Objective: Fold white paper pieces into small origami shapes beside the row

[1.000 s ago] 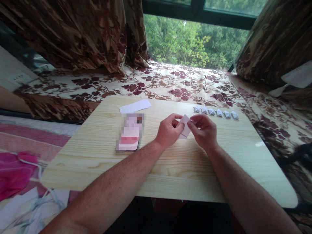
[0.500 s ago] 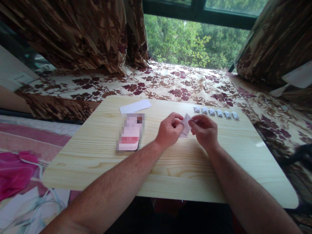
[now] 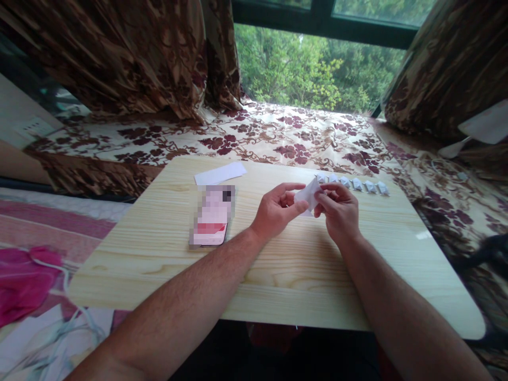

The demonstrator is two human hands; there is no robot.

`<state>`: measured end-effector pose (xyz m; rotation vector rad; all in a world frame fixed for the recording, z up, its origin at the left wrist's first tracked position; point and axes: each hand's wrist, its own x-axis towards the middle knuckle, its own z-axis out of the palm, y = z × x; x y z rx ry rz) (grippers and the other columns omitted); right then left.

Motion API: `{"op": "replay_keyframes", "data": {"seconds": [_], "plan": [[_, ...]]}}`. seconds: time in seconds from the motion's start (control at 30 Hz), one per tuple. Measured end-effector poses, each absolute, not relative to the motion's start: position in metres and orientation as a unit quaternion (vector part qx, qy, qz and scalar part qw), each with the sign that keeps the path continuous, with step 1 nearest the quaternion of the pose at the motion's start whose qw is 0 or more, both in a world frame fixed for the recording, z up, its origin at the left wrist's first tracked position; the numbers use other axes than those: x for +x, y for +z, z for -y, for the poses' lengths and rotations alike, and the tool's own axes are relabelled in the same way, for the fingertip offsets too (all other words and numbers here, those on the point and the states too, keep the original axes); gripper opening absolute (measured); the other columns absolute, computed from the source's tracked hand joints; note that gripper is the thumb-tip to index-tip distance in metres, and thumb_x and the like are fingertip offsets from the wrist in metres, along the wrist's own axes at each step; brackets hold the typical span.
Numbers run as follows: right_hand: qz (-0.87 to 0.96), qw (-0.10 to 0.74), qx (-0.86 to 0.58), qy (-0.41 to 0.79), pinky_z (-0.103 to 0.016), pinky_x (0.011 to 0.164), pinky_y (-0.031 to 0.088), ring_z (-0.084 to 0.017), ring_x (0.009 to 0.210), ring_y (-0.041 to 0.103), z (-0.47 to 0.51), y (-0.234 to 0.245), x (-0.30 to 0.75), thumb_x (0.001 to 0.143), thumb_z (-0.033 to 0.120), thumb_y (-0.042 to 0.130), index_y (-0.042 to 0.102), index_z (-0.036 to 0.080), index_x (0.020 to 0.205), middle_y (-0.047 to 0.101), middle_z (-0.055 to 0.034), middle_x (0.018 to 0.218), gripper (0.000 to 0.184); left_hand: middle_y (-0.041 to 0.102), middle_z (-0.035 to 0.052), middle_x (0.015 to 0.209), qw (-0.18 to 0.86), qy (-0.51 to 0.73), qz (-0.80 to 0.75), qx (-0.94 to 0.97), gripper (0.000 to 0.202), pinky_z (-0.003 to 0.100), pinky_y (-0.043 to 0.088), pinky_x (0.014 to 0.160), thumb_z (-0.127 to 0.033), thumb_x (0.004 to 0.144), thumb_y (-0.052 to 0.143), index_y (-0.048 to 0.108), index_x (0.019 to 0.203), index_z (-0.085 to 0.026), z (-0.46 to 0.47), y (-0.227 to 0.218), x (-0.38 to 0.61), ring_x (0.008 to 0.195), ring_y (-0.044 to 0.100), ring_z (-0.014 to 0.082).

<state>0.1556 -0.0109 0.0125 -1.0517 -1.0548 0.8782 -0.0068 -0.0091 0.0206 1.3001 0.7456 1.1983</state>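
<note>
A small folded piece of white paper [image 3: 308, 193] is pinched between both hands just above the light wooden table [image 3: 278, 275]. My left hand [image 3: 275, 211] grips its left side with thumb and fingers. My right hand [image 3: 338, 211] pinches its right side. A row of several small folded white paper shapes [image 3: 357, 183] lies on the table just behind my right hand.
A phone [image 3: 212, 215] lies face up left of my hands, with a white paper strip [image 3: 220, 173] behind it. Floral cloth [image 3: 278, 132] covers the surface behind the table, curtains hang at both sides, and pink fabric [image 3: 24, 280] lies at the left.
Both hands have lifted the paper off the table and turned it; the hands have shifted slightly up and to the right.
</note>
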Motion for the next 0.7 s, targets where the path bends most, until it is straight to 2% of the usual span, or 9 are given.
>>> {"op": "replay_keyframes", "data": {"seconds": [0.2,0.47,0.53,0.63,0.7], "plan": [[0.478,0.63,-0.46,0.403,-0.021,0.037,0.038,-0.009,0.038,0.05,0.011,0.012,0.156,0.074,0.026,0.07,0.065,0.021,0.092,0.058,0.0069,0.056,0.019,0.067,0.0005,0.074,0.566,0.515,-0.32,0.558,0.043,0.02,0.043,0.049,-0.027,0.076,0.07,0.064,0.118,-0.017,0.006,0.015,-0.007,0.057,0.056,0.0095],[0.513,0.606,-0.455,0.403,-0.023,0.042,0.04,-0.009,0.044,0.051,0.015,0.012,0.155,0.079,0.023,0.063,0.07,0.02,0.091,0.058,0.0046,0.056,0.014,0.06,-0.0015,0.063,0.55,0.517,-0.353,0.553,0.021,0.021,0.044,0.05,-0.026,0.075,0.071,0.071,0.093,-0.015,0.003,0.011,-0.006,0.055,0.053,0.0092],[0.521,0.603,-0.462,0.39,-0.023,0.045,0.043,-0.009,0.047,0.052,0.015,0.013,0.155,0.078,0.021,0.062,0.07,0.02,0.096,0.059,0.0043,0.062,0.02,0.059,-0.0011,0.063,0.539,0.521,-0.36,0.556,0.02,0.022,0.045,0.052,-0.028,0.075,0.072,0.073,0.09,-0.014,0.003,0.011,-0.006,0.055,0.052,0.0091],[0.518,0.628,-0.484,0.321,-0.023,0.051,0.048,-0.011,0.061,0.057,0.014,0.014,0.154,0.074,0.02,0.065,0.066,0.023,0.108,0.064,0.0018,0.08,0.034,0.059,-0.0007,0.063,0.512,0.538,-0.379,0.552,0.022,0.022,0.044,0.053,-0.03,0.075,0.073,0.075,0.089,-0.014,0.001,0.009,-0.006,0.056,0.051,0.0088],[0.51,0.654,-0.496,0.257,-0.023,0.053,0.048,-0.011,0.067,0.058,0.015,0.016,0.154,0.073,0.02,0.068,0.063,0.023,0.107,0.063,0.0004,0.088,0.034,0.061,-0.0007,0.064,0.497,0.556,-0.389,0.541,0.024,0.022,0.044,0.054,-0.029,0.073,0.075,0.075,0.093,-0.014,0.0,0.009,-0.006,0.056,0.052,0.0087]]}}
